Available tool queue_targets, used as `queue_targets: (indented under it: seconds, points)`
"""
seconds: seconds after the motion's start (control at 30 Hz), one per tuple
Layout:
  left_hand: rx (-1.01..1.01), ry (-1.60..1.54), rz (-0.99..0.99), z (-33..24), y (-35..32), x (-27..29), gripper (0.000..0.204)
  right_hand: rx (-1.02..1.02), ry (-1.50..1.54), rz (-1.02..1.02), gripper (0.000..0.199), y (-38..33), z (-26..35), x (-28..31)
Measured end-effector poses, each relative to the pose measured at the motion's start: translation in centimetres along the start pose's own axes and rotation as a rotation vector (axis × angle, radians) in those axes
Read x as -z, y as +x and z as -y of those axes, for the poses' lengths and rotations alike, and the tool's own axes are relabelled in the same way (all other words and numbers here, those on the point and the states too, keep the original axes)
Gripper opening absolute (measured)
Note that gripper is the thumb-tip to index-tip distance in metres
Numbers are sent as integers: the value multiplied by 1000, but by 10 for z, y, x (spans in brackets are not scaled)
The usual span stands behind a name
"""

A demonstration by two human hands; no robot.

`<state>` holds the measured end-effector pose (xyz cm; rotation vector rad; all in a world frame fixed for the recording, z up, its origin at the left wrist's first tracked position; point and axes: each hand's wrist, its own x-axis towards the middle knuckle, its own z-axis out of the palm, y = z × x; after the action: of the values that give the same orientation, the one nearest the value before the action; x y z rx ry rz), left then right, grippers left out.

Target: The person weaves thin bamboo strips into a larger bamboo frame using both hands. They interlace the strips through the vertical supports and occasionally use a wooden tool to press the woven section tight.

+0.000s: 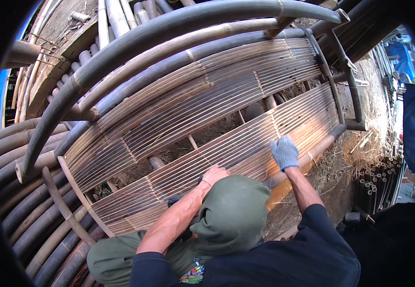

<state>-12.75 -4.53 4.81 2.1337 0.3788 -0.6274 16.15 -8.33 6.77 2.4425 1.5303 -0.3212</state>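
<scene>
Over on my left, dark and tan bamboo poles (30,232) lie piled side by side, and up beyond them a weathered wooden beam (44,91) slants past paler poles (116,19). Brown dirt ground (332,191) shows to my right, and there are the straw-coloured shavings (367,136) (quite a litter!), near clustered cut tubes (375,174). Bright daylight there, with blue sheeting (401,57) visible at 2 sides, far left and far right.

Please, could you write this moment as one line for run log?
Left hand: bare, at slatted bamboo panel | Right hand: gloved, at same panel | Grip: unclear for both | Beyond: curved bamboo pole
</scene>
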Motion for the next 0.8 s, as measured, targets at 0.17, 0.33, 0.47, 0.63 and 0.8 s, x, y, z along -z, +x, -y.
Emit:
queue_targets:
  seconds: [0.17, 0.33, 0.47, 0.63, 0.8]
  points:
    - [53, -170, -14, -10, 12, -36, 33, 587, 5, -496, 16, 54, 15, 17]
    - [163, -60, -458, -14, 31, 29, 27, 764, -248, -250, 13, 67, 16, -9]
    - [401, -240, -759, 18, 32, 65, 22, 548, -246, 44, 18, 52, 58, 5]
    - [441, -759, -968, 14, 57, 83, 34, 34, 538, 689, 31, 21, 73, 69]
    - [293, -775, -845, -66, 82, 99, 47, -200, 410, 770, 40, 10, 38, 170]
